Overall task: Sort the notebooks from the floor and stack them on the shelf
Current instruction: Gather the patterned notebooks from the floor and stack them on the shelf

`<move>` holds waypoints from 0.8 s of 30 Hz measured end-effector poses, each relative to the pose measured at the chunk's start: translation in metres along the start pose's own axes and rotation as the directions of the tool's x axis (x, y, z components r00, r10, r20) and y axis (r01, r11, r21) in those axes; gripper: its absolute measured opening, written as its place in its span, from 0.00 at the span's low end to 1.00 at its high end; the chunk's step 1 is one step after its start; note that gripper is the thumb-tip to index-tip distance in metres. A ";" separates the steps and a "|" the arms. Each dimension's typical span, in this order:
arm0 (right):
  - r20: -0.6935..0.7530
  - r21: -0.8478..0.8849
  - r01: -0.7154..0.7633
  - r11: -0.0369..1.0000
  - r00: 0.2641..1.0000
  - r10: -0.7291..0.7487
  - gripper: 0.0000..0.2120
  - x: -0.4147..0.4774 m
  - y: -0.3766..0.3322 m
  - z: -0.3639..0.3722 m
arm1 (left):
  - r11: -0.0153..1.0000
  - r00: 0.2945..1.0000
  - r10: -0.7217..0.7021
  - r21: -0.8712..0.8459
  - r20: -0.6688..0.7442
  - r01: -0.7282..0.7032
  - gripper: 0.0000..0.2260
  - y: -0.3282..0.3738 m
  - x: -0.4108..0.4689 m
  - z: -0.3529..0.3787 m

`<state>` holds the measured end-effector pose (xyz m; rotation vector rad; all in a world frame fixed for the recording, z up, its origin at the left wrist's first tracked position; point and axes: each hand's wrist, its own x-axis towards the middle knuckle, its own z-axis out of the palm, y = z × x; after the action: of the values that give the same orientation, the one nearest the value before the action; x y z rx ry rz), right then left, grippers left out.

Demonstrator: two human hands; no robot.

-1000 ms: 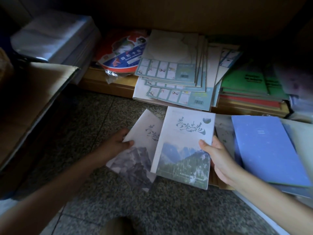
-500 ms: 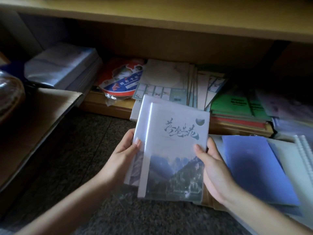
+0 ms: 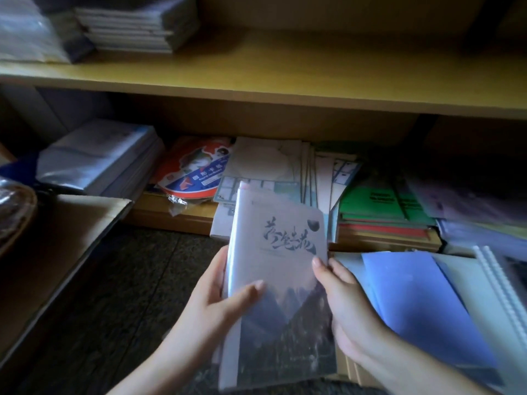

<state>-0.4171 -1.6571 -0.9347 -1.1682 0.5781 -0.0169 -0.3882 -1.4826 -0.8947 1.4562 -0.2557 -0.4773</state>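
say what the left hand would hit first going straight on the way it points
Likely the pile of grid-backed notebooks on the lower shelf, just beyond the left hand and the mountain-cover notebooks it grips; depth is unclear.

Wooden upper shelf (image 3: 285, 75) carrying a stack of notebooks (image 3: 134, 27) beside plastic-wrapped packs (image 3: 25, 27), lower shelf (image 3: 159, 215) holding wrapped paper packs (image 3: 99, 158), a round red card pack (image 3: 196, 169), grid-cover notebooks (image 3: 285, 166) and green notebooks (image 3: 379, 201), blue notebooks (image 3: 413, 303) lying on the speckled floor (image 3: 137, 280).

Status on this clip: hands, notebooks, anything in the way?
Left hand and right hand grip the mountain-cover notebooks, not yet shelved. Shelf ahead, path open.
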 end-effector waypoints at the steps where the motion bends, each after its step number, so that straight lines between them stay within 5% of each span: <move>1: 0.005 0.023 -0.038 0.999 0.999 0.038 0.12 -0.001 0.000 -0.001 | 1.000 0.999 -0.004 -0.002 0.045 0.004 0.22 0.000 -0.002 -0.001; 4: 0.045 0.111 -0.060 0.992 0.997 0.055 0.14 -0.002 -0.007 -0.001 | 0.999 0.993 0.001 -0.033 0.118 0.003 0.24 0.005 0.000 -0.006; 8: -0.044 0.118 0.156 0.981 0.987 -0.152 0.16 0.000 -0.028 0.006 | 0.995 0.999 0.037 -0.087 0.001 -0.037 0.16 0.001 0.012 -0.004; 14: -0.137 -0.045 0.459 0.887 0.877 -0.460 0.08 0.002 -0.067 0.012 | 0.965 0.961 0.241 0.139 -0.133 -0.223 0.31 0.010 0.009 0.016; 21: 0.354 -0.118 0.518 0.847 0.819 -0.452 0.04 0.012 -0.121 0.045 | 0.959 0.927 0.198 -0.132 -0.320 -0.250 0.12 0.052 0.029 -0.005; 24: 0.581 -0.097 0.413 0.906 0.762 -0.285 0.18 0.012 -0.135 0.065 | 0.926 0.886 0.228 -0.191 -0.404 -0.326 0.05 0.079 0.039 -0.022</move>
<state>-0.3412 -1.6602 -0.8054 -1.4097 -0.1746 0.0672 -0.3315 -1.4774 -0.8237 1.2037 -0.0891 0.0126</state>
